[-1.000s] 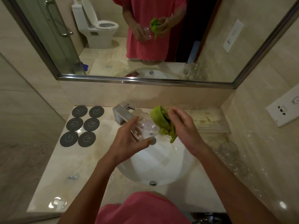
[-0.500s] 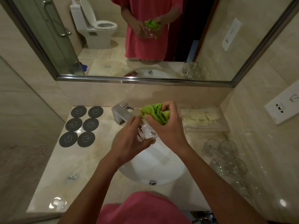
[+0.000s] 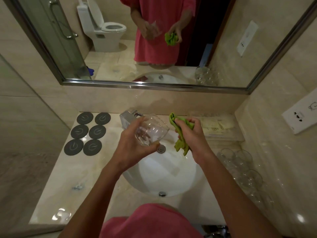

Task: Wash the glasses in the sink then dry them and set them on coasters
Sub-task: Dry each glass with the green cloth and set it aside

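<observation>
The person wears a loose pink short-sleeved top (image 3: 151, 222), its soft fabric bulging at the bottom edge of view, nearer than the white round sink basin (image 3: 164, 176). Both forearms are bare from elbow to wrist. The hands, left (image 3: 135, 143) and right (image 3: 190, 134), carry no rings, watch or gloves.

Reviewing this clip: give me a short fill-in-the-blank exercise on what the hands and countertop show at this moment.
1. The left hand holds a clear ____ over the sink.
2. The right hand grips a ____ cloth.
3. The number of dark coasters on the counter is ____.
4. The coasters lie to the ____ of the faucet.

Missing words: glass; green; six; left
</observation>
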The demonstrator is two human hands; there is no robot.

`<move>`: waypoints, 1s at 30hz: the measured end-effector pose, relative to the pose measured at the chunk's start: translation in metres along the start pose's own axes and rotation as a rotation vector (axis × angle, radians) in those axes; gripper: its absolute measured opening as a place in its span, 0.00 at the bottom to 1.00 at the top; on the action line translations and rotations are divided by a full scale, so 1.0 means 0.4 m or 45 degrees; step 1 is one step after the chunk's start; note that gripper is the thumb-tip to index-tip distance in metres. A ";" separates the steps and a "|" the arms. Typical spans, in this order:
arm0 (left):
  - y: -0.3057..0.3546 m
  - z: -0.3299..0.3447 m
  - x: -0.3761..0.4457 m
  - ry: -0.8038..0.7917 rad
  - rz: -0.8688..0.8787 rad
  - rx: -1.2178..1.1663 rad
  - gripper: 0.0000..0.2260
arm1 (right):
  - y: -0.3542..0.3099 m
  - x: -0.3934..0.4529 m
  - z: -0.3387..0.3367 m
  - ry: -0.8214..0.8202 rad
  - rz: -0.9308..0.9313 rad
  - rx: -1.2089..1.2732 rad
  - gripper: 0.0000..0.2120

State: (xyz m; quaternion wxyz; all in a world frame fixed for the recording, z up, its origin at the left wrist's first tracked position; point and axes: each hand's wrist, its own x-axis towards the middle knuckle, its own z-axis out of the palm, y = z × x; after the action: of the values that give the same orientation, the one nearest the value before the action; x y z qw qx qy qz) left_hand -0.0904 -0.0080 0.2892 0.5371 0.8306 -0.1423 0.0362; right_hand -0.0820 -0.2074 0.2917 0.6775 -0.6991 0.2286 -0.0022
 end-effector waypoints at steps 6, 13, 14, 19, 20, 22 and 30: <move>-0.055 -0.026 0.030 -0.332 -0.141 0.528 0.37 | 0.048 -0.020 -0.003 0.005 0.062 -0.009 0.21; -0.068 -0.020 0.065 -0.728 -0.064 1.369 0.33 | 0.068 -0.039 -0.007 -0.036 0.154 -0.042 0.20; -0.072 -0.021 0.072 -0.770 -0.055 1.435 0.33 | 0.069 -0.040 -0.008 -0.040 0.160 -0.052 0.20; -0.077 -0.033 0.092 -0.836 -0.017 1.426 0.35 | 0.072 -0.047 -0.010 -0.059 0.172 -0.069 0.20; -0.080 -0.037 0.092 -0.832 -0.039 1.309 0.36 | 0.072 -0.048 -0.010 -0.058 0.172 -0.065 0.20; -0.091 -0.044 0.089 -0.766 -0.083 0.933 0.37 | 0.072 -0.050 -0.008 -0.046 0.172 -0.045 0.20; -0.016 0.006 0.030 -0.355 -0.310 -0.588 0.32 | 0.054 -0.061 0.042 -0.235 0.199 0.606 0.11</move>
State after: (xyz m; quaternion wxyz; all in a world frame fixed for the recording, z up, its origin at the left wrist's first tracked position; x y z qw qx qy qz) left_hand -0.0773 -0.0099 0.2853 0.6876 0.6943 -0.1187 -0.1764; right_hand -0.1055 -0.1833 0.2772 0.8390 -0.4975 0.2120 0.0600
